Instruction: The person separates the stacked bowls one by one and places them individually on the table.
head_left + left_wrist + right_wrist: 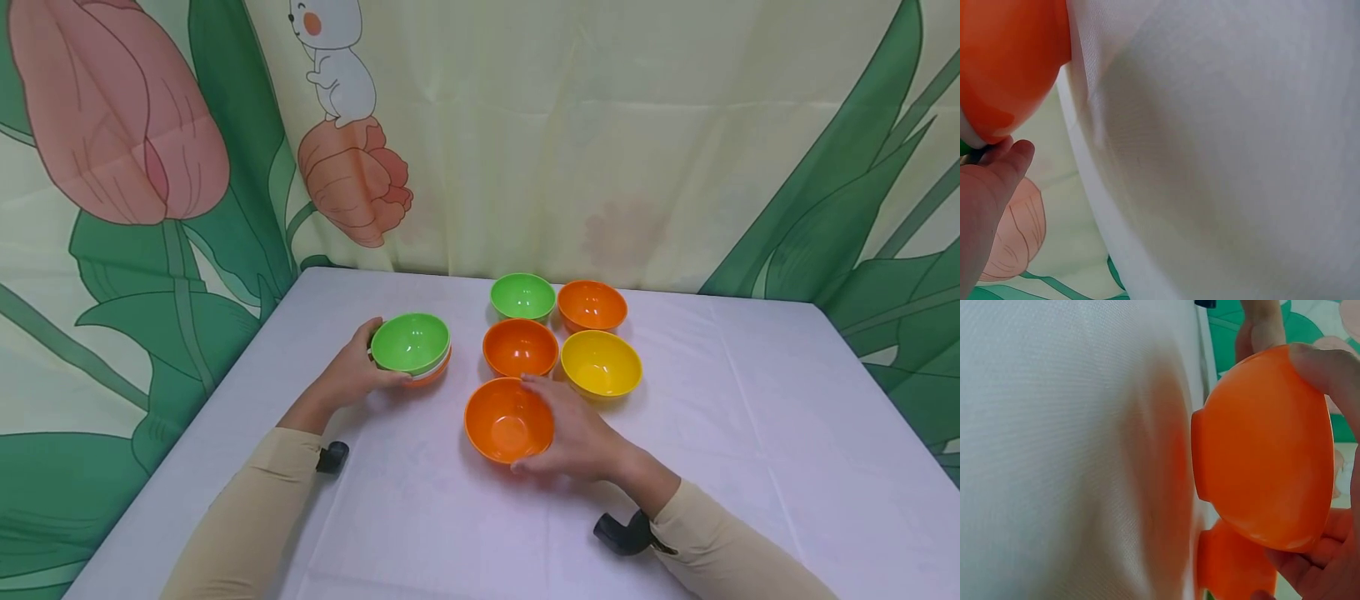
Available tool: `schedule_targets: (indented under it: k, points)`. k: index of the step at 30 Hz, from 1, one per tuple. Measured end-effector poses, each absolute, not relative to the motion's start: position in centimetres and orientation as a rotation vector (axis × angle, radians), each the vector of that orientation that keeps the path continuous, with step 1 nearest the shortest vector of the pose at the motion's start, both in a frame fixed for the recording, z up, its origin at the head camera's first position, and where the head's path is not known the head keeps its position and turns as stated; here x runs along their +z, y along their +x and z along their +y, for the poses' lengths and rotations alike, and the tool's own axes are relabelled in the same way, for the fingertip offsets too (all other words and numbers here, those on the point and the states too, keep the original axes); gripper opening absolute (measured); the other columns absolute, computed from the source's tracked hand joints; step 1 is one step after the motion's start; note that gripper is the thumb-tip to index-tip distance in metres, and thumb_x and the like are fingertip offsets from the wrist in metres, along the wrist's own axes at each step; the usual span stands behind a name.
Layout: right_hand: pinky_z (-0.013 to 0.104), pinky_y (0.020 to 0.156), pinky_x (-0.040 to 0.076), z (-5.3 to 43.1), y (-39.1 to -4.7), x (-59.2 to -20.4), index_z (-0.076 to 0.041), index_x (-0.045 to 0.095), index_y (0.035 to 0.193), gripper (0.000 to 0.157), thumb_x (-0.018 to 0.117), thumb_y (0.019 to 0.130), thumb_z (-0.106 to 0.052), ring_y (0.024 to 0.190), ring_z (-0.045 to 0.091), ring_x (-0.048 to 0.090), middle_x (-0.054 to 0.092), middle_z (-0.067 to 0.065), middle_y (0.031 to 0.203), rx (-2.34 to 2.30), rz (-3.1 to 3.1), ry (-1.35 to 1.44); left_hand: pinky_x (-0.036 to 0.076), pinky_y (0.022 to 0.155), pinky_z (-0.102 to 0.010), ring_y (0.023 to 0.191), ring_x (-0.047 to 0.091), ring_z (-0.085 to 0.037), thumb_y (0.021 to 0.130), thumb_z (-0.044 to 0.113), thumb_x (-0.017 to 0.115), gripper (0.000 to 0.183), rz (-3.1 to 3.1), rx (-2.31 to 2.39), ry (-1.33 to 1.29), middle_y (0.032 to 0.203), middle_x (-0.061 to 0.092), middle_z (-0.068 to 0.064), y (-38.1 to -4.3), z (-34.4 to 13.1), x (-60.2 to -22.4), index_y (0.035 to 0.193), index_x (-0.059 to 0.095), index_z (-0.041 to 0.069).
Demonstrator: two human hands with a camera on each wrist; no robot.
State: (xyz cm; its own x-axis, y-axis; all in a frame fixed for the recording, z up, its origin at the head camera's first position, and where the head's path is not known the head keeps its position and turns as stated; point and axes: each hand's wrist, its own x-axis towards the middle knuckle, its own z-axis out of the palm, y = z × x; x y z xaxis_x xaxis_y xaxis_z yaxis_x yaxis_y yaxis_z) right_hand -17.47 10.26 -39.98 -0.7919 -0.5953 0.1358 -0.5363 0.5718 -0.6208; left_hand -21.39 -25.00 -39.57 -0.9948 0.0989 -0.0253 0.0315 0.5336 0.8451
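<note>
My left hand (348,371) grips a small stack of bowls at the left, thumb at the near side and fingers round the far side. A green bowl (411,343) is on top, a white edge shows beneath it, and an orange bowl (1010,62) forms the bottom. Above the tablecloth, my right hand (577,433) holds another orange bowl (508,421) by its right side, thumb and fingers spread along the rim. In the right wrist view a narrow gap shows between that bowl's foot and the cloth.
Behind the right hand's bowl stand an orange bowl (520,346) and a yellow bowl (602,364). Farther back are a green bowl (522,297) and one more orange bowl (592,306). A white cloth (420,533) covers the table; a printed curtain (510,150) hangs behind.
</note>
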Motion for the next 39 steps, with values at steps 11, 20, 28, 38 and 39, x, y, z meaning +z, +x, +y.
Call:
schedule_targets:
  k: [11,20,28,38,39]
  points:
    - [0.055,0.105,0.042,10.2,-17.16,-40.22,-0.001,0.044,0.145,0.099,0.088,0.068,-0.045,0.134,0.031,0.042,0.043,0.012,0.151,-1.07,2.689,-0.977,0.029,0.114,-0.056,0.14,0.033,-0.04,0.075,0.023,0.089,0.113,2.69,1.486,0.118,0.154,0.029,-0.024,-21.48,-25.05,-39.67,0.155,0.014,-0.003]
    - [0.055,0.103,0.044,10.08,-16.98,-40.58,-0.001,0.046,0.143,0.097,0.089,0.068,-0.043,0.131,0.03,0.044,0.047,0.011,0.147,-1.108,2.699,-0.964,0.03,0.114,-0.056,0.139,0.034,-0.039,0.074,0.025,0.089,0.113,2.69,1.487,0.115,0.153,0.03,-0.022,-21.62,-25.16,-39.87,0.155,0.015,-0.002]
    - [0.056,0.104,0.044,10.22,-16.84,-40.94,0.0,0.046,0.143,0.098,0.089,0.067,-0.045,0.133,0.033,0.043,0.045,0.013,0.149,-1.118,2.684,-0.933,0.03,0.114,-0.055,0.139,0.033,-0.039,0.075,0.024,0.089,0.114,2.69,1.485,0.115,0.154,0.029,-0.023,-21.52,-25.15,-39.78,0.156,0.014,-0.002]
    - [0.055,0.105,0.043,10.25,-16.68,-40.94,0.003,0.045,0.142,0.099,0.091,0.066,-0.042,0.132,0.034,0.045,0.045,0.016,0.148,-1.123,2.734,-0.889,0.029,0.114,-0.056,0.14,0.032,-0.041,0.076,0.023,0.088,0.114,2.684,1.479,0.115,0.155,0.026,-0.025,-21.57,-25.21,-39.9,0.156,0.011,-0.005]
    - [0.054,0.104,0.044,10.27,-16.67,-40.92,0.002,0.045,0.142,0.099,0.091,0.066,-0.042,0.131,0.033,0.046,0.045,0.016,0.147,-1.125,2.737,-0.883,0.029,0.114,-0.055,0.14,0.032,-0.04,0.076,0.023,0.088,0.114,2.681,1.481,0.111,0.156,0.026,-0.025,-21.57,-25.19,-39.9,0.156,0.011,-0.004]
